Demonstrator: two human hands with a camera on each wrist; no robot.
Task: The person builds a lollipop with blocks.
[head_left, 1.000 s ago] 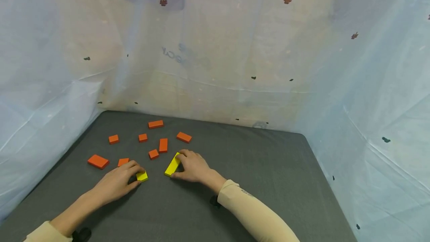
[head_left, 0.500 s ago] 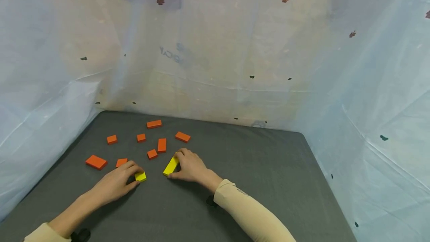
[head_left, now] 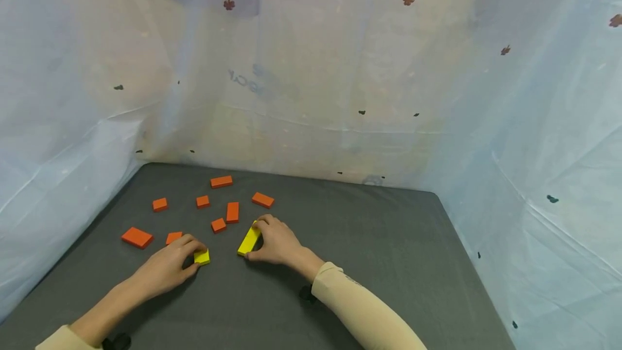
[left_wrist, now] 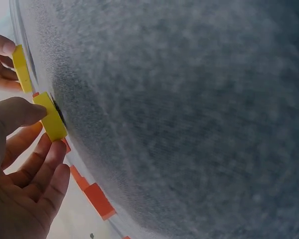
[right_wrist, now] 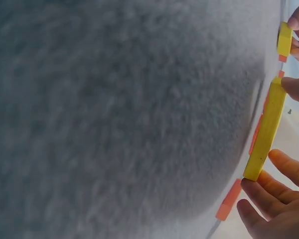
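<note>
In the head view my left hand (head_left: 167,263) pinches a short yellow block (head_left: 202,257) between thumb and fingertips, low over the dark table. The left wrist view has the thumb at one end of this short block (left_wrist: 50,117) and fingertips at the other. To its right, my right hand (head_left: 278,242) holds a longer yellow block (head_left: 249,240) by its two ends. Thumb and fingers span the long block (right_wrist: 265,129) in the right wrist view. A gap separates the two yellow blocks. Whether either block touches the table, I cannot tell.
Several orange blocks lie scattered behind the hands, among them a large one (head_left: 137,237) at left and an upright-lying one (head_left: 232,213) near the middle. One orange block (head_left: 174,237) is partly hidden by the left hand. Plastic sheeting (head_left: 311,69) surrounds the dark table (head_left: 379,253).
The head view has shifted slightly. My right hand and the long yellow block have edged a touch to the right of the orange blocks; the left hand keeps its place.
</note>
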